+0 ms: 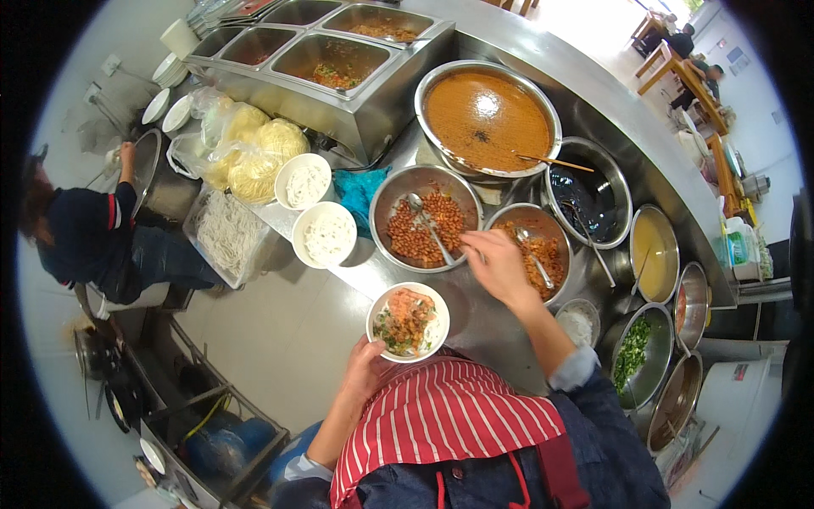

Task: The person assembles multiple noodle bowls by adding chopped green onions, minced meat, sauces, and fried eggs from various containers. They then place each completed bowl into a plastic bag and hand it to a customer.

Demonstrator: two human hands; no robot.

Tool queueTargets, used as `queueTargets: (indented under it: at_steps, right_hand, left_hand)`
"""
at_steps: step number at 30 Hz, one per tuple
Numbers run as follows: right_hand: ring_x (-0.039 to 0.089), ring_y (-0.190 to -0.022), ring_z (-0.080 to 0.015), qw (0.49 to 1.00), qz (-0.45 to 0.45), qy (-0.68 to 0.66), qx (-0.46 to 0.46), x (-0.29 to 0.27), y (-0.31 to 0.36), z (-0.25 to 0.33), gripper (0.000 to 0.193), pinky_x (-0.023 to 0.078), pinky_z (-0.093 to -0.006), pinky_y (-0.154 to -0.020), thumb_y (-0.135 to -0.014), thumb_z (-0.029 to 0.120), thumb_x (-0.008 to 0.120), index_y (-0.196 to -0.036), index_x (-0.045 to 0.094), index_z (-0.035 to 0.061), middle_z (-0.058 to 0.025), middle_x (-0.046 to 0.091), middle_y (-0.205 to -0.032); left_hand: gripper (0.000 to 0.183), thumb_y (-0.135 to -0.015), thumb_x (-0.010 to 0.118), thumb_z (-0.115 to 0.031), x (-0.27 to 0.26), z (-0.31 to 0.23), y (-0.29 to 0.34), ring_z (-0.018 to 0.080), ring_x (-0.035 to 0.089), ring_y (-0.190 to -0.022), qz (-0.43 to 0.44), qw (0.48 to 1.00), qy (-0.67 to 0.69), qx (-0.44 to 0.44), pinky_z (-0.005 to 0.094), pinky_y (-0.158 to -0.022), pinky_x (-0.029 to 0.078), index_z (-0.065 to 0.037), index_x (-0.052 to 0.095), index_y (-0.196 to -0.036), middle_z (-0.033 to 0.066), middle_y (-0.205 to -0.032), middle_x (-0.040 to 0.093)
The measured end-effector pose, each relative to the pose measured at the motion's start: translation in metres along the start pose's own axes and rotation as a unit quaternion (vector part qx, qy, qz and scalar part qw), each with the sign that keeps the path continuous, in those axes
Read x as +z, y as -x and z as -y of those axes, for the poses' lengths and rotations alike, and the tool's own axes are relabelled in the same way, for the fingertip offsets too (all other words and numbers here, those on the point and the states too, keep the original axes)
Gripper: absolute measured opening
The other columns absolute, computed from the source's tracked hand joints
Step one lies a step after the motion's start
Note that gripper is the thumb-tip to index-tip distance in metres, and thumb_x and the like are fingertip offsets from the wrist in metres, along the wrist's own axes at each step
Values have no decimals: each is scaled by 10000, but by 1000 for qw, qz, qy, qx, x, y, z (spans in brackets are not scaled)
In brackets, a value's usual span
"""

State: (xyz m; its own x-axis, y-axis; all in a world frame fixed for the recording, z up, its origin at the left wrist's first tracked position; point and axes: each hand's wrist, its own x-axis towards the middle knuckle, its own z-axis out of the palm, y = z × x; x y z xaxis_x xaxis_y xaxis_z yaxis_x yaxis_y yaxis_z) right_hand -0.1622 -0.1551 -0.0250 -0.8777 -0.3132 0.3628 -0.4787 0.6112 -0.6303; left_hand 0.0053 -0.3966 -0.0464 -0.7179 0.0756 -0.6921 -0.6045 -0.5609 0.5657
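Observation:
My left hand (pixel 365 366) grips the edge of a white bowl (pixel 370 327) close to my apron. In the bowl are a reddish sauce, brown bits and chopped greens over something pale. My right hand (pixel 494 261) reaches over the right rim of a steel bowl of reddish-brown peanuts (pixel 409 236), its fingers bent and loosely apart. A metal spoon (pixel 434 233) rests among the peanuts, its handle end just left of my fingertips; no contact shows. Right of that hand, a smaller steel bowl of orange-brown relish (pixel 540 252) holds another spoon.
Two white bowls of noodles (pixel 329 235) stand left, near bagged yellow noodles (pixel 270 148). A large basin of orange sauce (pixel 487 114) is behind. Bowls of dark liquid (pixel 589 191), yellow liquid (pixel 655 263) and chopped greens (pixel 632 352) line the right. Another person (pixel 85 229) works at far left.

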Motion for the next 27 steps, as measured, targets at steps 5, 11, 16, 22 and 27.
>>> queueTargets:
  at_steps: [5,11,16,22,27]
  right_hand:
    - [592,-792,-362,943,185,166,222,86,-42,-1,214,478,-433,-704,-777,99,574,-977,645,71,-173,631,-898]
    - [603,-729,-327,942,73,292,146,62,-37,-24,246,491,-400,-681,-716,23,550,-893,695,114,-124,639,-792]
    - [603,-801,-309,919,239,113,294,51,-35,-15,336,480,-394,-716,-668,2,544,-925,705,147,-129,650,-810]
    - [588,-810,-298,958,169,94,210,-1,-45,38,269,459,-395,-733,-698,19,538,-882,705,123,-129,633,-815]
    - [550,-781,-290,977,100,179,53,-18,-20,68,228,432,-404,-688,-723,18,529,-847,696,111,-104,588,-753]
  left_hand:
    - [628,-768,551,-195,-33,-50,-6,273,528,-1057,52,998,-9,-25,386,-868,476,46,297,-1290,189,-1204,464]
    - [612,-789,563,-174,-61,-77,-24,248,541,-1036,43,996,-17,-74,346,-864,475,56,287,-1285,185,-1176,475]
    - [605,-782,585,-254,-56,-82,-36,219,544,-989,24,995,-61,-78,316,-811,462,36,334,-1250,157,-1141,495]
    - [451,-805,571,-290,-35,-84,-53,207,527,-931,5,992,-85,-90,355,-791,460,-47,430,-1157,86,-1095,507]
    - [468,-795,582,-292,-32,-73,-57,218,532,-948,10,996,-56,-64,362,-786,473,-51,426,-1165,93,-1087,519]
